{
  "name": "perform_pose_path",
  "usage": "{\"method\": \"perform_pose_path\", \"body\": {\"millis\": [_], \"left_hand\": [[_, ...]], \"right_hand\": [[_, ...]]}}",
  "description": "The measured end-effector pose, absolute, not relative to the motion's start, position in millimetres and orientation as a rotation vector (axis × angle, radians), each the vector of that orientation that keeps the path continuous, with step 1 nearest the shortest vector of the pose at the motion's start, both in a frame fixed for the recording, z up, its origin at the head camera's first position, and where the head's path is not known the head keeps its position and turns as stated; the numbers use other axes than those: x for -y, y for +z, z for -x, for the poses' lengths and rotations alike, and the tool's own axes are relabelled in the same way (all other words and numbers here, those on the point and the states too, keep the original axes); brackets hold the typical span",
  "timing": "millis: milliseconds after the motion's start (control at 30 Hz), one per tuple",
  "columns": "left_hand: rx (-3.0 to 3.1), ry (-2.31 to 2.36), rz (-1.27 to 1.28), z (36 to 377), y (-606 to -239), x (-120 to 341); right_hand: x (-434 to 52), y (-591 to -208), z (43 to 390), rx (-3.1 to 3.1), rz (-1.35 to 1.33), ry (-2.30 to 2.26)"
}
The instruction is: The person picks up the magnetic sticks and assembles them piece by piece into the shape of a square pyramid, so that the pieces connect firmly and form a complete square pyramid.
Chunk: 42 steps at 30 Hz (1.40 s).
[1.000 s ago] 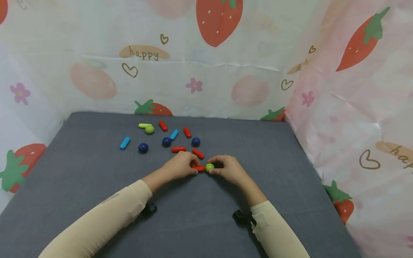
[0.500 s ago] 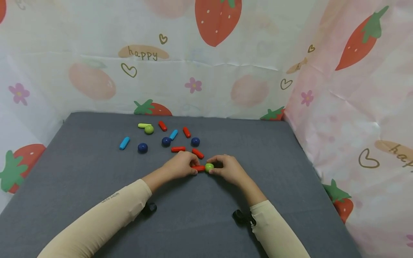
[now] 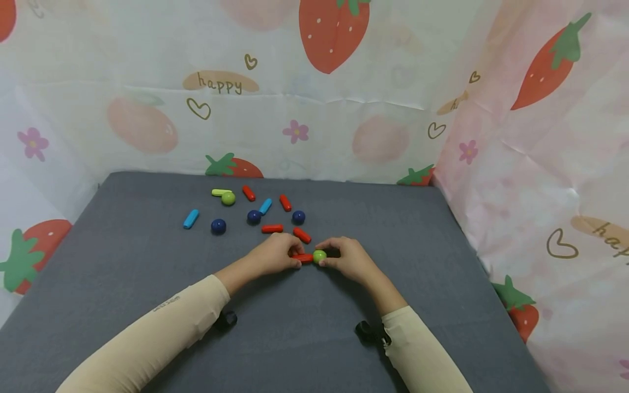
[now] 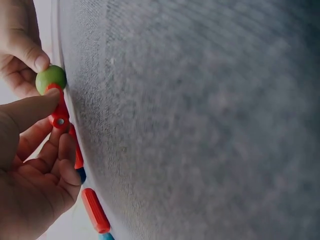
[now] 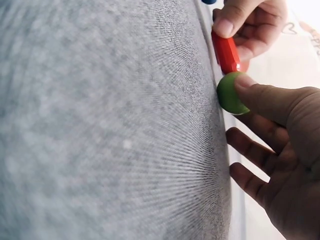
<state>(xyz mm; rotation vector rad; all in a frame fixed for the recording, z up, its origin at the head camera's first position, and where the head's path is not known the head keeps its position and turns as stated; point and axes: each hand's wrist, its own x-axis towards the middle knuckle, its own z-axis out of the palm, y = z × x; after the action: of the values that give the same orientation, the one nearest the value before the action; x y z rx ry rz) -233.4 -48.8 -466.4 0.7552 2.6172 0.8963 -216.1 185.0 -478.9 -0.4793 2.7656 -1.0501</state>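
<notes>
- The left hand [image 3: 275, 252] pinches a red stick [image 3: 303, 257] between thumb and fingers [image 4: 60, 150], holding it level and low on the grey surface [image 3: 304, 338] so that its end points straight at the ball.
- The right hand [image 3: 346, 256] holds a green ball [image 3: 319, 255] between thumb and fingertips [image 5: 245, 82], its other fingers spread loosely; the ball sits against the surface, which steadies it.
- Stick and ball touch end to end between the two hands, near the middle of the surface; the wrist views show the red end pressed onto the ball, a grip that suits keeping the two in line.
- Behind the hands lie loose pieces, well apart from the joined pair: more red sticks [image 3: 272, 228], blue sticks [image 3: 190, 219], dark blue balls [image 3: 218, 226], and a yellow-green stick [image 3: 221, 192] touching another green ball [image 3: 228, 198].
- Strawberry-print sheeting [image 3: 314, 98] walls the space on three sides.
</notes>
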Motion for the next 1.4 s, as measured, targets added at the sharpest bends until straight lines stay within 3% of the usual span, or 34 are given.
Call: {"method": "perform_pose_path", "body": {"millis": [400, 800, 1400], "left_hand": [[-2.669, 0.939, -0.767, 240, -454, 94], [-2.856, 0.940, -0.589, 244, -439, 165], [-2.930, 0.920, -0.475, 258, -448, 226]], "right_hand": [[-186, -480, 216, -2.760, 0.477, -1.061], [-187, -479, 214, -2.741, 0.466, -1.095], [-187, -482, 216, -2.736, 0.462, -1.096]]}}
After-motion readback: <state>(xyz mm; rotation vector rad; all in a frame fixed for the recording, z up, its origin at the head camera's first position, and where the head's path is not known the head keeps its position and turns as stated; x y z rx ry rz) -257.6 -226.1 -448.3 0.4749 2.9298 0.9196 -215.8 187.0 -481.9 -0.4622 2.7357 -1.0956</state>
